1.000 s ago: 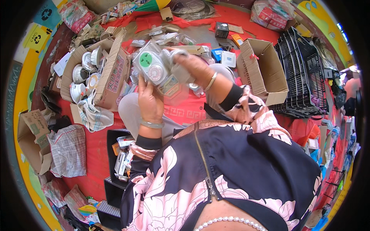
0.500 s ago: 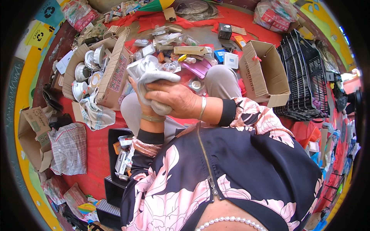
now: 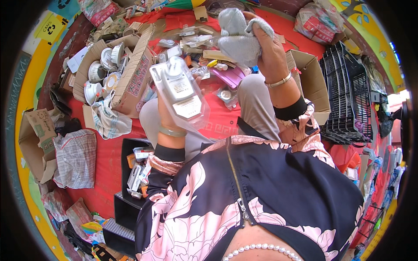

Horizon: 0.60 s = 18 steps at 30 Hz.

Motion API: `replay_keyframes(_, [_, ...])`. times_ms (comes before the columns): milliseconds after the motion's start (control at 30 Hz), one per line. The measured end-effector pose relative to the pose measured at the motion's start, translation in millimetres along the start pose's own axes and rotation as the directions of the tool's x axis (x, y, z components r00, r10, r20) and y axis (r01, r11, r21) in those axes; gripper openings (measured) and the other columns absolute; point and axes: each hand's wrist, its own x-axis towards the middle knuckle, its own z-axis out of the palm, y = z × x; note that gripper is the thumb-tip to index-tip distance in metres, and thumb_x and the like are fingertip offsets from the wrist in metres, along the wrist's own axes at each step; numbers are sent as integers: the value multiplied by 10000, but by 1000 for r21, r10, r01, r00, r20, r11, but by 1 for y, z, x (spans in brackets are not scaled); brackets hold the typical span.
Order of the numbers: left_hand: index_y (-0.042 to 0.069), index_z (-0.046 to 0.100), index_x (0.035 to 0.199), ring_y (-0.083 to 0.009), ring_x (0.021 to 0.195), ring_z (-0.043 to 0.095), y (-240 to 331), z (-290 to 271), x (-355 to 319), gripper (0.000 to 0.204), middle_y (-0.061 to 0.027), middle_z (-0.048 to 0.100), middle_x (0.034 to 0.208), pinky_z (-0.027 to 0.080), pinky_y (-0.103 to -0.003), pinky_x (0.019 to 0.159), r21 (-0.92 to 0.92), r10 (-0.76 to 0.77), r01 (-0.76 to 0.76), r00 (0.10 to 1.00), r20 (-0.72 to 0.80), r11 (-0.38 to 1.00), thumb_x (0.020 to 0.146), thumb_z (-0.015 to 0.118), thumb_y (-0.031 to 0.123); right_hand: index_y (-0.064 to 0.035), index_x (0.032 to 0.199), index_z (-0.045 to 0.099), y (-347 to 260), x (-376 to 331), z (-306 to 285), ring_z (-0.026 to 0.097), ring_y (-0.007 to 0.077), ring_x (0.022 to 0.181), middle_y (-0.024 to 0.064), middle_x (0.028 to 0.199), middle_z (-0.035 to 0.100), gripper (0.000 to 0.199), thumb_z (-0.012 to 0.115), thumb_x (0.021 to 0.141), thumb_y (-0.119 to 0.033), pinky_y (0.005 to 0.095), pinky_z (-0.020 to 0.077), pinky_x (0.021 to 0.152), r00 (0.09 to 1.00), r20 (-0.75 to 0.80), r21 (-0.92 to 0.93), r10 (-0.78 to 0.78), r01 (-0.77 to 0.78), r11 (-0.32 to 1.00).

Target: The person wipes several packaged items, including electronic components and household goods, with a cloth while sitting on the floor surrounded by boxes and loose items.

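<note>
- A clear plastic blister pack (image 3: 182, 93) with a white device sealed inside is held up in front of the person's chest, at about ten o'clock from the middle of the view, its printed card face turned towards the camera, seemingly so it can be looked over.
- The left hand (image 3: 167, 114) grips the pack from below and behind; its fingers are wrapped round the lower edge, mostly hidden by the plastic, which leaves the front face unobstructed.
- The right hand (image 3: 266, 45), at one o'clock, is raised well apart from the pack, its fingers closed round a bunched grey cloth (image 3: 238, 37), lifted clear of the pack.
- Both wrists wear bangles, and the person sits with grey-trousered knees drawn up on a red floor mat (image 3: 109, 165).
- At ten to eleven o'clock, an open cardboard box (image 3: 135, 80) lies tipped on its side, with white round fittings (image 3: 106, 71) inside, within easy reach.
- At two o'clock stands an open cardboard carton (image 3: 311, 82), and past it, at three o'clock, stacked black plastic crates (image 3: 350, 98).
- At eight o'clock lies a folded checked cloth (image 3: 76, 158); nearer the left elbow sits a black tray (image 3: 130, 152) with small packaged items.
- Loose packaging litters the mat at twelve o'clock.
</note>
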Motion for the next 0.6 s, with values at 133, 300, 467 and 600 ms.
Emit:
replay_keyframes(133, [66,374,1299,-305,1023,551,-11,11,4,603,-178,518,1178,472,-451,838,151,-1,15,996,-89,988,889,380,508,-52,1216,494,22,3,2,555,185,1003,89,1157,550,437,617,813,-169,283,459,839,957,240,-168,-162,206,964])
replay_keyframes(300, [102,429,1214,-170,840,585,-37,44,4,516,-66,555,1035,510,-315,674,402,79,-5,983,-168,916,929,302,513,-53,1096,557,53,-15,18,553,230,1015,135,1099,563,506,710,615,-85,313,431,872,821,543,-699,-177,558,446])
replay_keyframes(467, [85,465,1169,-149,806,575,-42,39,-2,526,-46,562,977,504,-306,671,434,62,43,972,-226,900,921,319,525,-41,940,602,66,-26,23,597,205,846,107,917,607,345,711,613,-65,296,466,763,881,377,-775,-287,469,423])
replay_keyframes(600, [76,481,1145,-151,805,574,-48,34,2,534,-49,567,952,505,-313,669,432,81,26,970,-229,902,912,337,535,-27,924,615,74,-20,24,608,172,772,66,865,625,212,642,716,-57,267,474,715,988,-27,-554,-149,109,825])
